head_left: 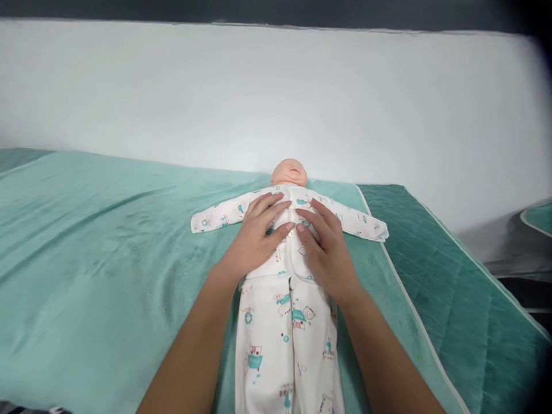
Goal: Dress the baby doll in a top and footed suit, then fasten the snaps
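Note:
A baby doll [288, 172] lies on its back, dressed in a white printed top [281, 265] with buttons down the front. Both of its sleeves stretch out sideways, and no doll hands show at the cuffs. White printed trousers [265, 322] cover its legs down to the lower edge of the picture. My left hand [259, 233] rests with fingers spread on the left side of the chest. On the right side of the chest lies my right hand [328, 247], its fingers also apart. Between my two thumbs a button [292, 233] is visible.
Beneath the doll is a light green blanket [107, 276] with some wrinkles. A darker green quilted cover [444, 276] shows along the right. Behind the doll's head stands a white wall [267, 92] with a dark band above it.

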Tool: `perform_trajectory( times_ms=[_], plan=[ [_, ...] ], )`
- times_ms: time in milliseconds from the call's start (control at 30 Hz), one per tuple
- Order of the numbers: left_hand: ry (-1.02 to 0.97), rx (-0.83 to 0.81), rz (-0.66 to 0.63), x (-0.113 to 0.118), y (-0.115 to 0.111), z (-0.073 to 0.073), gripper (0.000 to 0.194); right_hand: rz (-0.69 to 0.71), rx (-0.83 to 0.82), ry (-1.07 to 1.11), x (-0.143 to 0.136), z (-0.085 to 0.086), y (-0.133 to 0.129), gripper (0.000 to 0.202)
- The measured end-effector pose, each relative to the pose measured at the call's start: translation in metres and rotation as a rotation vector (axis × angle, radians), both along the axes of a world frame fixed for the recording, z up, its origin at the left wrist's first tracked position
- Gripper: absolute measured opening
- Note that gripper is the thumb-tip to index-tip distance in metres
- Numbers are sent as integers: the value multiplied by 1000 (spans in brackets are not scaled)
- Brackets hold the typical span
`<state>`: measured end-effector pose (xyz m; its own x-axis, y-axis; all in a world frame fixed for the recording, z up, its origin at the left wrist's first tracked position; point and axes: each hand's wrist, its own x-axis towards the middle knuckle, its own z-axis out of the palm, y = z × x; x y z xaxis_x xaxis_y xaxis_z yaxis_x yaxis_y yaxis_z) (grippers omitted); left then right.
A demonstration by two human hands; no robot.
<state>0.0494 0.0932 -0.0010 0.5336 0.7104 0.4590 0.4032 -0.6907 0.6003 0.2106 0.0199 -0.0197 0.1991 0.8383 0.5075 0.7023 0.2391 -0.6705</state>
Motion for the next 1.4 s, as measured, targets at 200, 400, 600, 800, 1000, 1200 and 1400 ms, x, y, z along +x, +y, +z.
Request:
perform_trajectory(
  times_ms=[200,400,600,800,1000,1200,1400],
  plan=[
    [10,23,-4,0,0,-1,41,28,10,-70,2,-3,2,34],
    [6,19,-5,0,0,-1,41,42,-29,-111,3,-3,1,38],
    [4,7,-2,1,0,0,41,7,-8,34,1,-1,2,34],
    [-34,47,20,1,0,3,36,18,0,36,1,0,2,34],
    [-69,32,9,11,18,15,40,-4,-3,214,12,3,4,36],
    [33,10,-21,26,39,22,42,-24,-39,295,21,-3,11,39],
    [8,-6,36,23,40,11,44,14,-79,311,17,-6,14,40]
  ],
)
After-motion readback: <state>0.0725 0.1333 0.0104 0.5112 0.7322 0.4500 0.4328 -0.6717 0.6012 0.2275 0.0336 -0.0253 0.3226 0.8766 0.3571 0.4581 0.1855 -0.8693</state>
